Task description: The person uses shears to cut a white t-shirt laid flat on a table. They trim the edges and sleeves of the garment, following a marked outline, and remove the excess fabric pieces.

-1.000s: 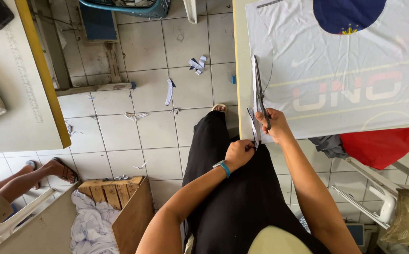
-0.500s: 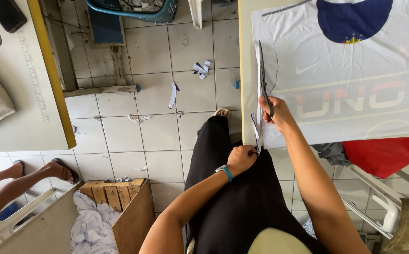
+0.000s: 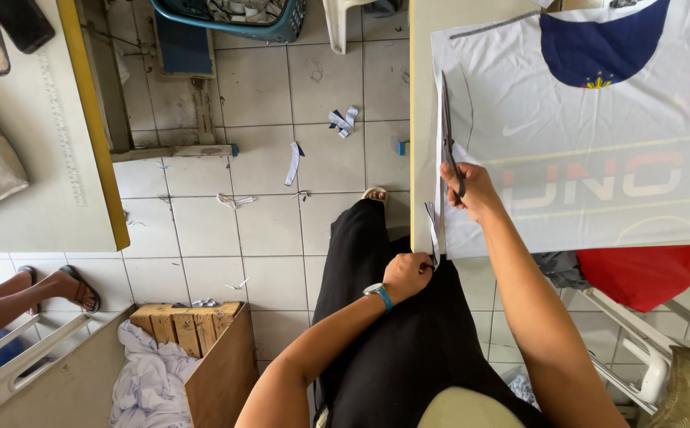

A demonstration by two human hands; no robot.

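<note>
Far left: pale table (image 3: 44, 182) with yellow edge strip; below it, wooden box (image 3: 202, 349) holding white cloth. Upper floor: teal basket (image 3: 234, 16), paper scraps (image 3: 342, 120) on tiles. Centre: left hand (image 3: 407, 274), fingers curled, pinching cut strip (image 3: 433, 230) hanging off table edge. Just right: right hand (image 3: 469, 189), fingers through handles of scissors (image 3: 446, 127), blades lying along left edge of white cloth (image 3: 599, 135). White cloth flat on cutting table (image 3: 420, 95); navy patch at top, red and white block lettering across middle. Far right: red cloth (image 3: 654, 269) below table.
</note>
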